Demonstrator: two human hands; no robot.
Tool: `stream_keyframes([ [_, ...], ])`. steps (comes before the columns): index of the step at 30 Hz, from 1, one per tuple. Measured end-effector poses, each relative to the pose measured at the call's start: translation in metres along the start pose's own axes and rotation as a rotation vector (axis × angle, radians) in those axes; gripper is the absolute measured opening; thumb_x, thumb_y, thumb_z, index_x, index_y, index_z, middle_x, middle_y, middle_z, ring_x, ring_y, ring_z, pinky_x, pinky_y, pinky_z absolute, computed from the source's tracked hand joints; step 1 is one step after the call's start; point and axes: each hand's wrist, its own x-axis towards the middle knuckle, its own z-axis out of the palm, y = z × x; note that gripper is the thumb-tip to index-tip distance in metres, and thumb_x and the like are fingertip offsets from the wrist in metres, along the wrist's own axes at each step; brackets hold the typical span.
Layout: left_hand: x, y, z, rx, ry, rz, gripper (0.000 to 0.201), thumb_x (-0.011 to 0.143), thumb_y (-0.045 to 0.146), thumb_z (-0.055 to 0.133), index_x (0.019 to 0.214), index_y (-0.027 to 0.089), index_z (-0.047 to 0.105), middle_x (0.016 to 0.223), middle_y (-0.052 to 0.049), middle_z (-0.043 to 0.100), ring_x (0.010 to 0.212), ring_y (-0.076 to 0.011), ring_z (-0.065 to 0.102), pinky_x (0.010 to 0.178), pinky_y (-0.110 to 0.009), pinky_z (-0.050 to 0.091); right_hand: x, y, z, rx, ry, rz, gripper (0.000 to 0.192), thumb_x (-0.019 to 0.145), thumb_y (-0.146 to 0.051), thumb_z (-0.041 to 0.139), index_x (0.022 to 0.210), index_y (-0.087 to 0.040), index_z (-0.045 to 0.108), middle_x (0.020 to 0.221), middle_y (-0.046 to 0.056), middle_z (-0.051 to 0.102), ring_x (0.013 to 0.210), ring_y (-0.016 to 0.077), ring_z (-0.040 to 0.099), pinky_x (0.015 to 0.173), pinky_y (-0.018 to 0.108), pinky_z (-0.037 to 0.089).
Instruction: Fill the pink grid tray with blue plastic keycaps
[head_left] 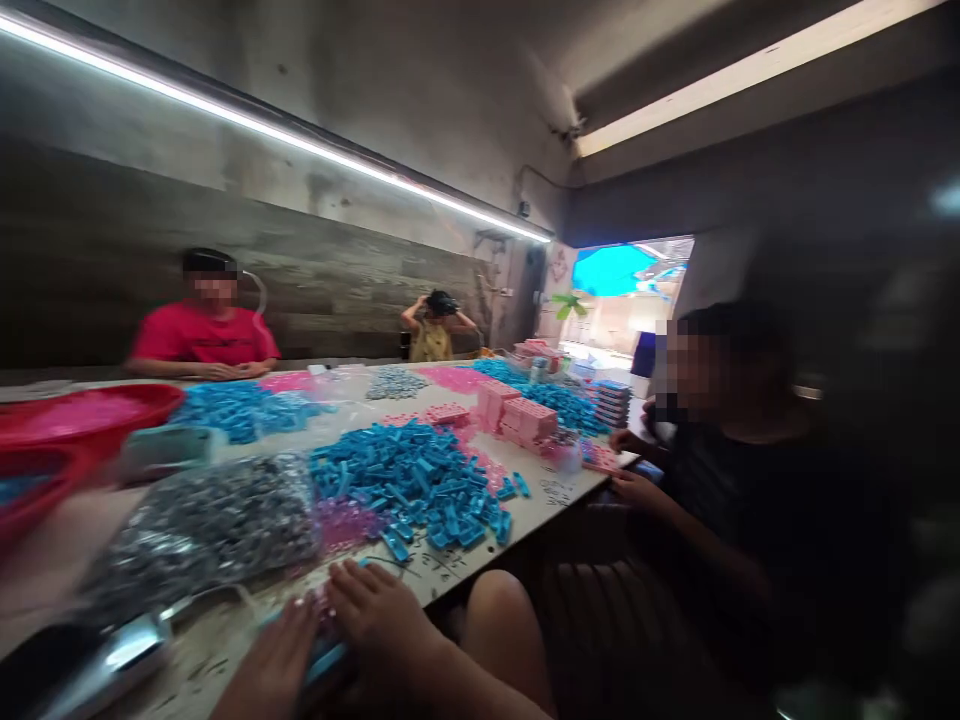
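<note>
Close to the near table edge, my left hand [274,655] rests with its fingers stretched out, slightly blurred, beside a blue piece with pink bits on it [327,655]. My right hand [379,610] lies over the other side of that piece, its fingers reaching forward and fairly flat. Most of the piece is hidden under the hands, and its kind cannot be made out. Just beyond is a large heap of blue plastic pieces [412,475], with small clear pink pieces [349,525] along its left side. A clear bag of silvery parts [232,515] lies to the left.
Red basins [161,400] and a greenish container [169,455] stand at left. Pink blocks [525,418] are stacked beyond the heap. One person [206,335] sits across, another [431,345] farther back, and a co-worker [742,500] at right. A shiny metallic object [127,650] lies near left.
</note>
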Motion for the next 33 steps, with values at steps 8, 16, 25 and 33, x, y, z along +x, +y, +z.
stream_keyframes([
  [8,0.045,0.059,-0.037,-0.089,-0.473,-0.484,0.089,0.061,0.025,0.055,0.141,0.005,0.023,0.15,-0.015,0.015,0.139,-0.0314,0.01,0.115,-0.045,0.015,0.003,0.006,0.026,0.206,-0.191,0.059,0.076,0.069,-0.022,0.055,0.14,-0.003,0.034,0.145,0.017,0.027,0.135,0.03,0.027,0.11,0.045,0.028],
  [16,0.05,0.062,-0.05,-0.066,-0.536,-0.47,0.058,0.091,0.029,0.032,0.142,0.003,0.021,0.148,-0.018,0.019,0.138,-0.0313,0.015,0.113,-0.049,0.023,-0.003,0.003,0.03,0.227,-0.22,0.062,0.092,0.051,-0.017,0.049,0.14,0.0,0.032,0.146,0.018,0.02,0.135,0.0348,0.021,0.109,0.053,0.024],
  [25,0.043,0.057,-0.029,0.049,-0.441,-0.44,0.051,0.092,0.018,0.032,0.142,0.012,0.024,0.147,-0.015,0.026,0.135,-0.0311,0.024,0.108,-0.05,0.033,0.0,-0.002,0.024,0.223,-0.287,0.115,0.095,0.049,-0.017,0.049,0.141,-0.002,0.031,0.147,0.017,0.019,0.136,0.0345,0.019,0.11,0.052,0.022],
  [33,0.045,0.059,-0.041,-0.049,-0.499,-0.45,0.058,0.091,0.028,0.033,0.142,0.003,0.02,0.149,-0.019,0.018,0.137,-0.0324,0.016,0.112,-0.05,0.024,0.001,-0.005,0.015,0.228,-0.318,0.137,0.095,0.048,-0.016,0.047,0.141,0.0,0.03,0.147,0.017,0.018,0.136,0.0341,0.018,0.111,0.052,0.021],
])
